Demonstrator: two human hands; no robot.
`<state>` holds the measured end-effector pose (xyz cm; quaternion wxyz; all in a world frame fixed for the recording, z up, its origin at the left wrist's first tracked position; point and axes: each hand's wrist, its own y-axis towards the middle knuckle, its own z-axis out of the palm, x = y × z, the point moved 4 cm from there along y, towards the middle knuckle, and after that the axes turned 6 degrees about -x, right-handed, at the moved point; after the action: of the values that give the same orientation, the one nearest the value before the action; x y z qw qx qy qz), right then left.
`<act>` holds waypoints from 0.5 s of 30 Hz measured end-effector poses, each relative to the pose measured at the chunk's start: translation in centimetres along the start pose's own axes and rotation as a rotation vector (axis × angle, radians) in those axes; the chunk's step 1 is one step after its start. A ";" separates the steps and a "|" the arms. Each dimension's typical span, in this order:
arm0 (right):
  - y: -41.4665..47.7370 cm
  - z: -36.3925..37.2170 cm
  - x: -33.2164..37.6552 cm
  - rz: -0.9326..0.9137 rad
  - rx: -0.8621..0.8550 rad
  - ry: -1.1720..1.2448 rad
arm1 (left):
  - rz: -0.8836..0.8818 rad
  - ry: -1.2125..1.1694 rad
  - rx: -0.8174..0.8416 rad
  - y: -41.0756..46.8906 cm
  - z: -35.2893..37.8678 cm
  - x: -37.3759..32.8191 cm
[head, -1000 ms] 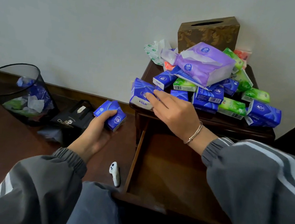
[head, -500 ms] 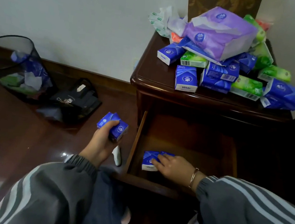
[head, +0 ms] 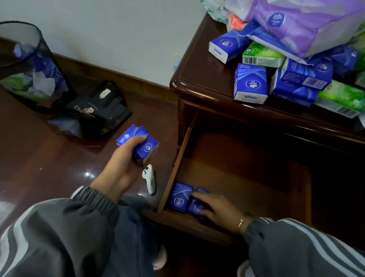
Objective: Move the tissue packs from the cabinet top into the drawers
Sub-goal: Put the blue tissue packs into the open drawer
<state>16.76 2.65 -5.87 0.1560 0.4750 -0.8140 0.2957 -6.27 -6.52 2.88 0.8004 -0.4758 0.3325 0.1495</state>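
Observation:
Several blue and green tissue packs (head: pixel 251 83) lie piled on the dark wooden cabinet top (head: pixel 204 75), under a large purple tissue bag (head: pixel 308 22). The top drawer (head: pixel 178 161) is pulled out. Two blue packs (head: pixel 179 196) lie flat in its front left corner. My right hand (head: pixel 216 207) rests on the right one of them with fingers stretched out. My left hand (head: pixel 123 165) grips two blue packs (head: pixel 138 142) above the floor, left of the drawer.
A white remote-like device (head: pixel 150 182) lies on the wooden floor beside the drawer. A black mesh waste bin (head: pixel 20 66) and a black bag (head: pixel 98 110) stand by the wall at left. My knees and grey sleeves fill the foreground.
My right hand took a blue pack from the cabinet's front edge down into the drawer and laid it flat in the front left corner. The view tilted down. My left hand barely moved.

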 end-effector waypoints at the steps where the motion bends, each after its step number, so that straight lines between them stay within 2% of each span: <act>1: -0.1 -0.2 -0.5 0.031 -0.066 0.028 | -0.004 -0.001 0.005 0.0 0.1 0.0; 3: -0.2 -0.6 -1.8 0.162 -0.156 0.071 | -0.005 0.009 0.018 0.0 0.2 0.0; 5: 0.1 -0.6 -3.0 0.368 -0.155 0.166 | 0.002 0.035 0.021 0.0 0.3 0.1; 7: 0.6 -0.4 -3.1 0.482 -0.132 0.364 | 0.004 0.044 0.023 0.1 0.4 0.2; 10: 2.2 -0.4 -1.4 0.477 -0.107 0.533 | 0.003 0.046 0.034 0.2 0.4 0.3; 15: 3.9 0.5 1.4 0.431 0.039 0.526 | -0.025 0.062 0.096 0.2 0.4 0.4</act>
<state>12.70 2.84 -6.79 0.2854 0.2025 -0.8218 0.4495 -5.98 -6.06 2.62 0.8134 -0.4452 0.3583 0.1085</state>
